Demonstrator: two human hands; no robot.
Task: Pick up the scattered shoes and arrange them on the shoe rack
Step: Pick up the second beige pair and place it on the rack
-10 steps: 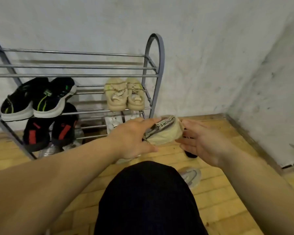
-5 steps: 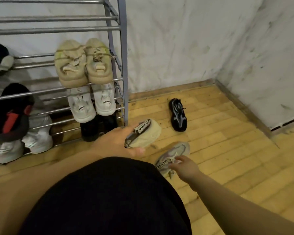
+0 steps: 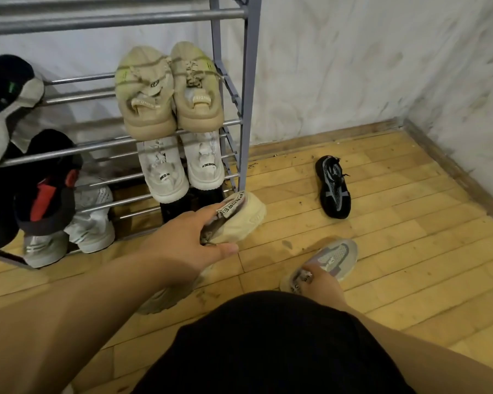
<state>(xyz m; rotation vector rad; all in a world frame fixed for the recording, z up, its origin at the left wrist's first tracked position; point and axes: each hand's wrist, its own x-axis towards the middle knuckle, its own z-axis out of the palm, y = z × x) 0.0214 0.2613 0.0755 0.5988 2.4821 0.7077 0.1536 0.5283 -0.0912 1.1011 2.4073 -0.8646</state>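
Note:
My left hand [image 3: 182, 245] holds a cream shoe [image 3: 239, 220] by its heel opening, just in front of the grey metal shoe rack's [image 3: 251, 89] right post. My right hand [image 3: 322, 282] grips the heel of a grey mesh shoe [image 3: 330, 257] that lies on the wooden floor. A black and grey shoe [image 3: 333, 189] lies alone on the floor further right. Another pale shoe [image 3: 165, 297] lies on the floor under my left forearm, mostly hidden.
The rack holds beige sneakers [image 3: 168, 89], white sneakers [image 3: 180, 166], black shoes with red [image 3: 43, 191], pale grey ones [image 3: 80, 231] and a black and white shoe [image 3: 3, 98]. White walls meet in a corner at right. My dark-clothed knee [image 3: 268, 345] fills the foreground.
My right hand left the cream shoe, dropped to the floor and took hold of the grey mesh shoe's heel. My left hand kept the cream shoe; the view tilted down and right.

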